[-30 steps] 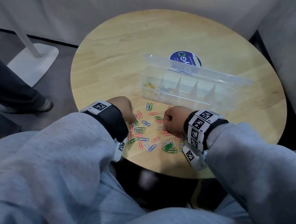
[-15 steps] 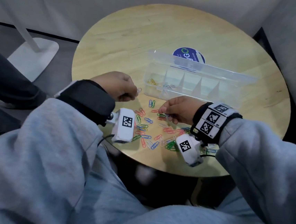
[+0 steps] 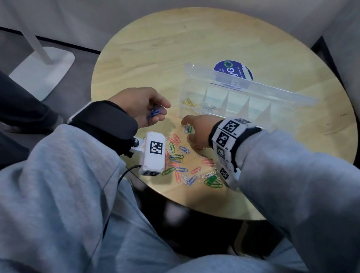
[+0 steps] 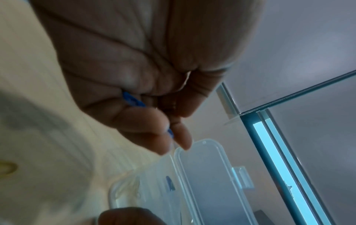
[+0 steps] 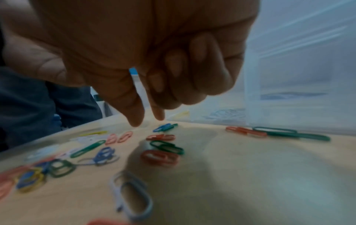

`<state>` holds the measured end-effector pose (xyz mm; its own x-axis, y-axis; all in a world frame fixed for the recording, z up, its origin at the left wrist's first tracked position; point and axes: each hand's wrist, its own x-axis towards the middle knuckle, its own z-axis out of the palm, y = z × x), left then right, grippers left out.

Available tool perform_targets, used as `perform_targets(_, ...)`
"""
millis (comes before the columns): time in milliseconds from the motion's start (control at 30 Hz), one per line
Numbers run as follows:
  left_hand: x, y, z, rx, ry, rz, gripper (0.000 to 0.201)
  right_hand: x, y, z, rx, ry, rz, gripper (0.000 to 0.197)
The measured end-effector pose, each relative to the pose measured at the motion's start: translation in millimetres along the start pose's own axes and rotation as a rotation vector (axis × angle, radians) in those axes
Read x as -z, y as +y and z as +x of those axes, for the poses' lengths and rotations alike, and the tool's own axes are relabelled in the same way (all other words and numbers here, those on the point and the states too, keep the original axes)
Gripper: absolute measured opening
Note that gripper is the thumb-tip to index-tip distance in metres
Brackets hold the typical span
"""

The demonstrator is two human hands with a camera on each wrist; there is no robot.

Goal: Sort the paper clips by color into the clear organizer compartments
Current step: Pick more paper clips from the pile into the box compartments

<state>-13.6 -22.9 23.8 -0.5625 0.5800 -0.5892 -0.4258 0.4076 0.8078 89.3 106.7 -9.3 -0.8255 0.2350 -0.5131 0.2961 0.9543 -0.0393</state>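
Observation:
The clear organizer lies open on the round wooden table, its lid tipped back. Yellow clips lie in its leftmost compartment and pale clips in the one beside it. Mixed paper clips are scattered in front of it. My left hand is raised left of the organizer and holds blue clips, pinching one at its fingertips. My right hand points thumb and forefinger, slightly apart, down over a blue clip beside a green one.
A round blue sticker sits behind the organizer. A white stand base and a person's dark leg are on the floor to the left. Walls close in on the right and at the back. The table's near edge lies just behind the clips.
My left hand has lifted off the pile with blue clips and turned palm up. My right hand has moved forward from the pile to the blue and green pair near the organizer.

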Motion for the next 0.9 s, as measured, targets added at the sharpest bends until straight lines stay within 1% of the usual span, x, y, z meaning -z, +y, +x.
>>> perform_targets(33, -1.9, -1.4, 1.0, 0.013, -0.004, 0.016, 0.034, 0.2, -0.7, 2.3, -0.008, -0.006, -0.063, 0.048)
perform_targets(100, -7.9, -3.9, 4.5, 0.027, -0.009, 0.11, 0.034, -1.1, 0.2, 6.2, -0.052, -0.001, -0.041, 0.047)
perform_targets(133, -11.2, -5.0, 7.1, 0.032, -0.01, 0.189, 0.029, -2.8, 1.4, 6.9, -0.065, 0.001, -0.027, 0.044)
perform_targets(200, -16.4, -6.8, 12.0, 0.028, -0.02, 0.423, 0.016, -7.0, 5.1, 5.1, -0.08, 0.039, -0.031, 0.032)
perform_targets(300, -19.5, -9.3, 13.8, -0.014, -0.084, 0.799, 0.006, -15.2, 14.7, 0.4, -0.092, 0.097, -0.027, 0.013)
perform_targets(333, -21.3, -10.3, 12.0, -0.021, -0.093, 0.878, 0.003, -16.9, 17.9, -0.4, -0.095, 0.091, -0.019, 0.009)
perform_targets(400, -24.3, -14.0, 9.1, -0.035, -0.11, 1.0, 0.005, -18.2, 20.7, -1.7, -0.103, 0.079, -0.026, 0.004)
perform_targets(433, -26.0, -16.2, 7.7, -0.041, -0.117, 1.041, 0.009, -15.8, 19.9, -2.6, -0.109, 0.057, -0.039, 0.002)
perform_targets(533, -32.6, -24.1, 3.9, -0.036, -0.157, 1.126, 0.012, -12.9, 17.5, -4.9, -0.122, -0.06, -0.091, 0.017)
perform_targets(600, -37.2, -29.0, 2.5, -0.024, -0.193, 1.182, 0.014, -12.1, 18.9, -10.0, -0.13, -0.095, -0.081, 0.018)
perform_targets(667, -41.5, -33.3, 0.4, -0.04, -0.175, 1.262, 0.012, -12.9, 22.1, -16.5, -0.134, -0.063, 0.002, 0.022)
perform_targets(767, -44.6, -35.8, -0.5, -0.101, -0.095, 1.361, 0.011, -12.2, 24.2, -17.9, -0.105, 0.095, 0.127, 0.018)
perform_targets(800, -44.9, -36.3, 0.5, -0.106, -0.088, 1.377, 0.012, -11.3, 23.5, -16.3, -0.093, 0.12, 0.148, 0.015)
perform_targets(900, -44.5, -38.3, 3.7, -0.093, -0.1, 1.413, 0.015, -12.2, 17.7, -8.4, -0.112, 0.097, 0.146, 0.017)
